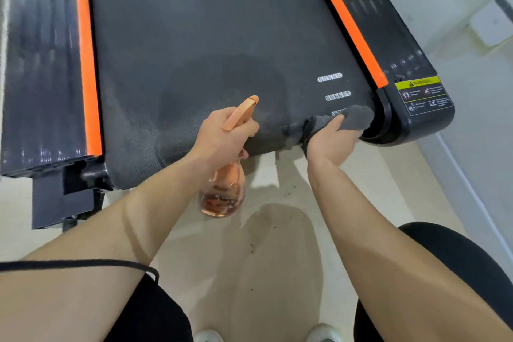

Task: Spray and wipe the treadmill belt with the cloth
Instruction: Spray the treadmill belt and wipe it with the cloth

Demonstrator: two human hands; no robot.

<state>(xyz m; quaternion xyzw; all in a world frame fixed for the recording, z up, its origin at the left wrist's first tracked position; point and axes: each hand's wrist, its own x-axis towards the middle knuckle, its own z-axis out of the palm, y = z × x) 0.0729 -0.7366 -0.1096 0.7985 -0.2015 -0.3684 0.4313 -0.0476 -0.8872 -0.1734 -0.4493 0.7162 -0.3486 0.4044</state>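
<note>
The treadmill belt [208, 36] fills the far half of the view, dark and textured, with a darker, damp-looking patch [222, 80] at the centre of its near end. Orange side strips [86, 64] run along both edges, and a warning label [422, 94] sits on the near right end cap. The pale floor [277, 230] below you carries scattered dark specks. Your left hand [224, 136] hangs over the belt's near edge, its grip clenched round the neck of the orange spray bottle [222, 197]. The nozzle points far and right across the belt, and the bottle body hangs below the edge, over the floor. Your right hand [333, 139] has its grip grasping the grey cloth [355, 116], pressed onto the belt's near right corner, just beside the end cap and partly covering the nearest of three white dash marks [330, 77]. Assessment: spraying appears done for this section, and wiping is in hand from the right corner. The next move calls for you to draw the cloth leftward through the damp patch under firm, even pressure, with the bottle lifted out of its path. The far belt looks dry, so expect to spray there.
</note>
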